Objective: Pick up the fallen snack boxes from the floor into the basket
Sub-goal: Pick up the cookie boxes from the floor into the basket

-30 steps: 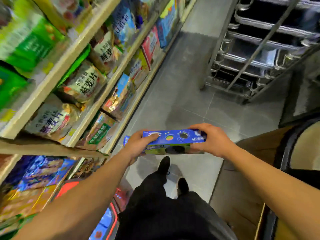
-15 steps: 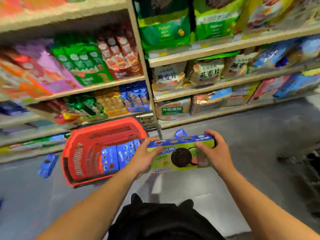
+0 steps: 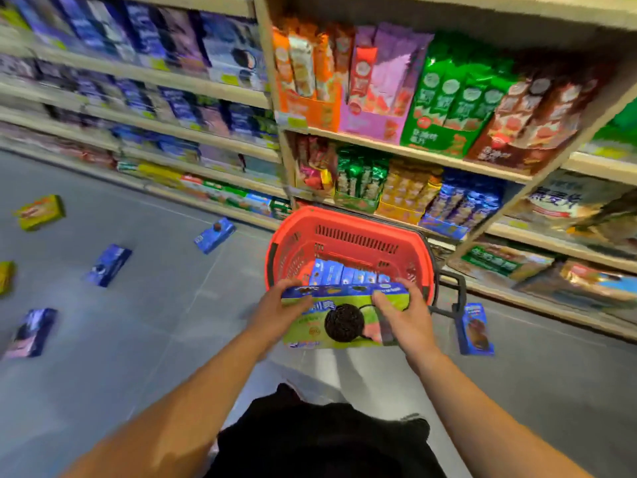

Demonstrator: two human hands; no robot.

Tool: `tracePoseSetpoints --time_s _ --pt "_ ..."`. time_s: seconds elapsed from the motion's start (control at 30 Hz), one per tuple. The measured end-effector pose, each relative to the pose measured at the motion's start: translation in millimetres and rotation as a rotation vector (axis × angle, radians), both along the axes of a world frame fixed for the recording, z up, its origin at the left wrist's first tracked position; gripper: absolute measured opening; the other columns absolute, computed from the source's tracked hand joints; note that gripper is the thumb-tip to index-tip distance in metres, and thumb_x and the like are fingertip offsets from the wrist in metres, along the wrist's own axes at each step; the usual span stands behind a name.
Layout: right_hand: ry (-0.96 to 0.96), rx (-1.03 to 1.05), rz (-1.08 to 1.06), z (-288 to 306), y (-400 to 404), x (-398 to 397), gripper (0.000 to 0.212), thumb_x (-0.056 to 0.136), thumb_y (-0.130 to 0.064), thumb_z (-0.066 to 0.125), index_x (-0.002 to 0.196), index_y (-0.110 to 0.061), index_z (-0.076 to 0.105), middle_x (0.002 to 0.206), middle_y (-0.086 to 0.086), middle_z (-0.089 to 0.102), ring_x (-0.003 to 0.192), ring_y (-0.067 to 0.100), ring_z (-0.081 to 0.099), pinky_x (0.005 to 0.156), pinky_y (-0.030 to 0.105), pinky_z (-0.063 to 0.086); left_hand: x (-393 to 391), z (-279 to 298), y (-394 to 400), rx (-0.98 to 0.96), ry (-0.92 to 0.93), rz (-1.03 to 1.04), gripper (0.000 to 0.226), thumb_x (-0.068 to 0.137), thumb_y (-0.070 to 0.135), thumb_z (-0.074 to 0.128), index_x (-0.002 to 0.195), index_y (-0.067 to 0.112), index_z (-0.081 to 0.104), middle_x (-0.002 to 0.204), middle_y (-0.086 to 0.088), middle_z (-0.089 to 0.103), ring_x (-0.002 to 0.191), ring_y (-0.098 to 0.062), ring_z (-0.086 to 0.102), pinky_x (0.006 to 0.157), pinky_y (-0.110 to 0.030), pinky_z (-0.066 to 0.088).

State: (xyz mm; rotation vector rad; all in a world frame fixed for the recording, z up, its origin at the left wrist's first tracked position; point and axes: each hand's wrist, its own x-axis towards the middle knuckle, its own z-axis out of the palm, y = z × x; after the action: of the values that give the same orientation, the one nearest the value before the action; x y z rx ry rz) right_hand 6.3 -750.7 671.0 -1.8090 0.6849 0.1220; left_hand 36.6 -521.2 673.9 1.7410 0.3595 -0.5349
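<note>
Head view: two hands hold one box.

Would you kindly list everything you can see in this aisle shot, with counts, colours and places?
held box: one, green and blue with a dark cookie picture, over the basket's near rim, gripped at both ends
basket: one, red with a black handle, on the floor by the shelves
boxes in basket: a row, blue, standing upright; count unclear
blue floor boxes: four, at left of the basket and right of it
yellow floor boxes: one at far left, another cut by the left edge
shelves: stocked with many-coloured snack packs, behind the basket
left hand: holds the box's left end
right hand: holds the box's right end
</note>
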Motion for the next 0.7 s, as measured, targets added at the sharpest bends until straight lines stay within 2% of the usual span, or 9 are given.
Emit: tracePoseSetpoints --time_s 0.1,0.17,0.2,0.27,0.37,0.47,0.53,0.63,0.7 --pt "0.014 0.022 0.055 4.0 48.5 26.8 0.058 0.082 -0.034 0.076 0.133 -0.020 0.052 0.123 -0.001 0.058 0.115 0.017 0.055 0.103 0.035 0.043 14.7 4.5 47.8 -0.015 0.018 0.052 0.036 0.077 0.034 0.076 0.109 0.028 0.061 0.105 -0.001 0.070 0.087 -0.016 0.070 0.072 -0.033 0.058" --pt "0.040 0.039 0.066 6.0 72.7 42.2 0.056 0.082 -0.038 0.076 0.131 -0.025 0.052 0.119 -0.004 0.058 0.111 0.017 0.056 0.099 0.034 0.045 25.5 5.3 71.5 -0.034 0.037 0.088 0.030 0.085 0.021 0.070 0.113 0.023 0.058 0.100 0.001 0.069 0.077 -0.011 0.068 0.057 -0.021 0.052" --pt "0.058 0.047 0.074 5.6 82.6 50.7 0.057 0.081 -0.041 0.076 0.130 -0.027 0.051 0.119 -0.004 0.059 0.110 0.018 0.058 0.098 0.037 0.047 32.8 5.1 81.5 -0.036 0.044 0.095 0.031 0.086 0.020 0.069 0.115 0.022 0.057 0.100 0.001 0.068 0.077 -0.011 0.068 0.056 -0.020 0.050" --pt "0.093 0.063 0.085 2.0 95.4 67.9 0.058 0.078 -0.047 0.076 0.128 -0.031 0.051 0.116 -0.002 0.062 0.104 0.022 0.061 0.093 0.042 0.052 48.7 3.1 95.9 -0.040 0.060 0.088 0.031 0.087 0.020 0.069 0.115 0.022 0.057 0.102 -0.002 0.069 0.081 -0.014 0.069 0.058 -0.021 0.050" --pt "0.138 0.126 0.040 -8.8 106.5 93.6 0.058 0.066 -0.058 0.077 0.116 -0.043 0.050 0.098 0.005 0.065 0.077 0.023 0.060 0.073 0.039 0.049 80.5 -3.6 107.1 -0.027 0.076 0.047 0.029 0.087 0.020 0.068 0.114 0.020 0.058 0.100 -0.002 0.069 0.076 -0.012 0.068 0.055 -0.019 0.050" --pt "0.184 0.181 -0.023 -31.7 111.7 119.0 0.061 0.055 -0.069 0.077 0.107 -0.054 0.048 0.094 0.009 0.060 0.076 0.021 0.052 0.073 0.036 0.040 119.8 -11.3 112.4 0.025 0.093 -0.019 0.027 0.087 0.024 0.069 0.112 0.024 0.058 0.100 0.000 0.069 0.077 -0.013 0.069 0.056 -0.021 0.051" --pt "0.208 0.201 -0.054 -47.2 110.5 137.4 0.058 0.052 -0.075 0.076 0.100 -0.063 0.046 0.095 0.008 0.057 0.074 0.020 0.050 0.073 0.036 0.039 149.9 -19.2 114.4 0.065 0.115 -0.079 0.026 0.086 0.028 0.069 0.110 0.028 0.058 0.102 -0.001 0.070 0.082 -0.018 0.071 0.063 -0.029 0.054" --pt "0.250 0.222 -0.128 -59.5 106.8 158.6 0.054 0.055 -0.072 0.073 0.099 -0.054 0.048 0.085 0.006 0.057 0.063 0.015 0.046 0.064 0.029 0.037 187.5 -29.4 111.1 0.133 0.161 -0.207 0.024 0.085 0.036 0.069 0.106 0.034 0.058 0.103 -0.001 0.069 0.087 -0.022 0.071 0.074 -0.041 0.059" --pt "0.257 0.233 -0.194 -63.5 105.0 168.1 0.054 0.053 -0.073 0.073 0.098 -0.052 0.049 0.084 0.006 0.060 0.070 0.021 0.050 0.068 0.032 0.040 209.5 -30.1 106.5 0.172 0.195 -0.286 0.032 0.082 0.042 0.070 0.110 0.034 0.057 0.107 0.000 0.067 0.089 -0.021 0.070 0.076 -0.043 0.059"
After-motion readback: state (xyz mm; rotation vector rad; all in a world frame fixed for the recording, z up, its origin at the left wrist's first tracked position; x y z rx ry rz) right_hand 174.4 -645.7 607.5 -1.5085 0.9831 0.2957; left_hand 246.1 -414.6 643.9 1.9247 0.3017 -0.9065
